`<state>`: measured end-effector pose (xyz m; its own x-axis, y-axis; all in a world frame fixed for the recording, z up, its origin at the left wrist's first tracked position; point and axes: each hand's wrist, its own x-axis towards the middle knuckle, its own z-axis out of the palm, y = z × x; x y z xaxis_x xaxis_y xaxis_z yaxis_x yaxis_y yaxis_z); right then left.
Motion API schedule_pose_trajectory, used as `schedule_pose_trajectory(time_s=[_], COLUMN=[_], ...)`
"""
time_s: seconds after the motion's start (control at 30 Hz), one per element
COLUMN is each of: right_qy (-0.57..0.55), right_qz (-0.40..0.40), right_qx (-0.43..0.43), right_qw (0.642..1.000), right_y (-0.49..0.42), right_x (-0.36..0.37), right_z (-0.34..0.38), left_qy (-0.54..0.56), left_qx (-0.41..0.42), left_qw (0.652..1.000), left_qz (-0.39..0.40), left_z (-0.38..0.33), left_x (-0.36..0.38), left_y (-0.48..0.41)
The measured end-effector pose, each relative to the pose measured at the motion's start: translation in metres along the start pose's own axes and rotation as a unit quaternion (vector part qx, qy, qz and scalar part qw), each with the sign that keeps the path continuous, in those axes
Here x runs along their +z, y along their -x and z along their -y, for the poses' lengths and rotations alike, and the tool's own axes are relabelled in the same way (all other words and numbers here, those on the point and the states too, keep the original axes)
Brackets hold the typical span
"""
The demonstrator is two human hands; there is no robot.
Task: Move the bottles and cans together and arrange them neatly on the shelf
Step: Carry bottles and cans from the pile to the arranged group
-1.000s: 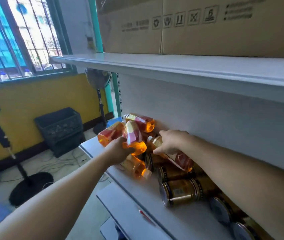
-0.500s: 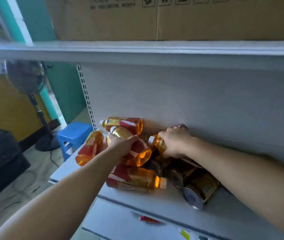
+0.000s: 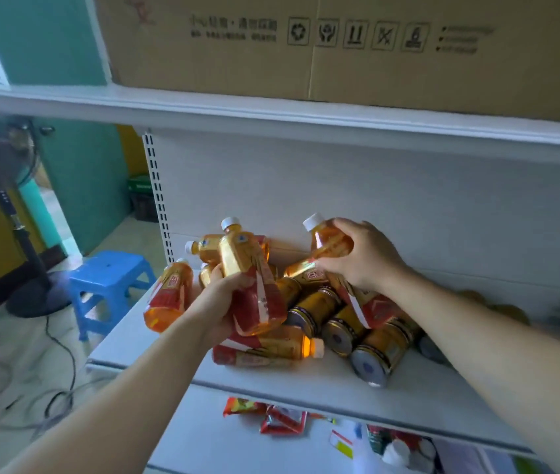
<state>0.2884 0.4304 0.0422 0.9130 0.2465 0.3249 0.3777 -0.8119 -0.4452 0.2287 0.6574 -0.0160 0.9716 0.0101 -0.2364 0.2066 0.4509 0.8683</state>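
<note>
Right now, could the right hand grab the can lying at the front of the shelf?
Probably not yet. The right hand is full, gripping a bottle by its upper part. The can itself lies bare near the shelf edge, so the path looks free once that bottle is put down.

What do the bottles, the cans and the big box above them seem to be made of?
The bottles: probably clear glossy plastic; amber drink shows through, white caps. The cans: likely metal; shiny silver ends with rims. The box: brown matte cardboard, with a seam and printed handling symbols.
</note>
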Motion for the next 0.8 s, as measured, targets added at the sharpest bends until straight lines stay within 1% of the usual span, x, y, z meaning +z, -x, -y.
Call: schedule_pose_trajectory(time_s=[0.1, 0.17, 0.23, 0.33, 0.43, 0.53, 0.6, 0.7, 0.8], right_qy=[-0.056, -0.071, -0.091, -0.123, -0.153, -0.163, -0.165, -0.151, -0.126], right_qz=[-0.029, -0.056, -0.091, -0.164, -0.260, -0.364, -0.416, -0.473, -0.532], right_qx=[0.017, 0.042, 0.085, 0.170, 0.235, 0.288, 0.322, 0.355, 0.370], right_qw=[0.998, 0.995, 0.988, 0.964, 0.924, 0.871, 0.834, 0.792, 0.751], right_y=[0.017, 0.031, 0.048, 0.081, 0.128, 0.186, 0.227, 0.287, 0.344], right_x=[-0.013, -0.025, -0.039, -0.064, -0.090, -0.117, -0.136, -0.168, -0.202], right_z=[0.001, -0.002, -0.010, -0.032, -0.055, -0.071, -0.079, -0.089, -0.101], left_qy=[-0.004, 0.004, -0.027, -0.082, -0.163, -0.219, -0.245, -0.248, -0.239], left_qx=[-0.002, -0.045, -0.066, -0.016, 0.031, 0.059, 0.067, 0.060, 0.065], left_qw=[0.999, 0.996, 0.991, 0.982, 0.955, 0.918, 0.893, 0.868, 0.847], left_qz=[0.039, 0.074, 0.114, 0.169, 0.245, 0.325, 0.371, 0.426, 0.471], left_z=[0.001, 0.001, 0.004, 0.016, 0.036, 0.065, 0.088, 0.127, 0.166], left_x=[0.027, 0.051, 0.075, 0.109, 0.143, 0.184, 0.214, 0.260, 0.312], left_y=[0.007, 0.010, 0.011, 0.011, 0.012, 0.022, 0.038, 0.065, 0.097])
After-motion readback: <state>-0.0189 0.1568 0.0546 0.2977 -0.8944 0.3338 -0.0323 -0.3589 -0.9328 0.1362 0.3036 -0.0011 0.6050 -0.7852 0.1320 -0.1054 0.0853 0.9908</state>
